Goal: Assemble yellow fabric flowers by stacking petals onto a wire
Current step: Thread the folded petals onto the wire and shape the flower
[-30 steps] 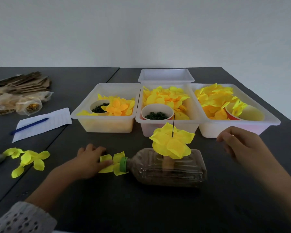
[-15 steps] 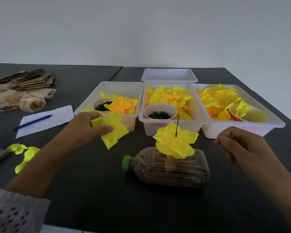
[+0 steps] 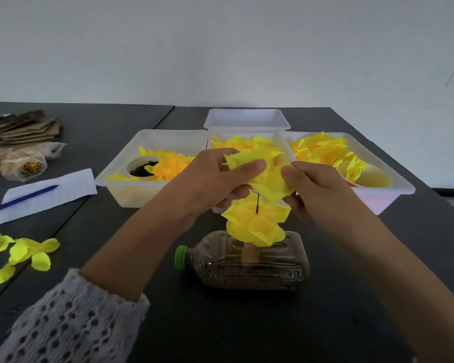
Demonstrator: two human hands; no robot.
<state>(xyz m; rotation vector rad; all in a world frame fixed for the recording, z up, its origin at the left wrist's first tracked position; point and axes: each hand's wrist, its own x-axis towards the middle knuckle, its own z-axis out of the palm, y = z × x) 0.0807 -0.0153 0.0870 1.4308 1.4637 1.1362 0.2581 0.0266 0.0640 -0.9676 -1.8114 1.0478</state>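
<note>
Nearest you, a clear plastic bottle with a green cap [image 3: 247,260] lies on its side on the dark table [image 3: 220,323] and serves as the stand: a thin dark wire [image 3: 257,204] rises from it, already carrying a layer of bright yellow fabric petals [image 3: 256,224] that sits partway up, its bare tip showing above. So at least one layer is on; how many lie in that cluster cannot be told. Directly over the tip, you hold the next yellow fabric petal piece [image 3: 268,176] between both hands: your left hand [image 3: 210,179] pinches its upper left edge with thumb and curled fingers, and your right hand [image 3: 315,187] pinches its right edge the same way. It is not yet threaded; the piece appears to hang just above the wire, so centring and pushing it down looks like the step in hand. To your left, loose lime-yellow petals [image 3: 21,254] lie on the table, near a sheet of lined paper with a blue pen [image 3: 24,197]. Beyond your hands, three white plastic trays [image 3: 131,195] hold heaps of yellow and orange petals, suggesting plenty of stacking remains.
</note>
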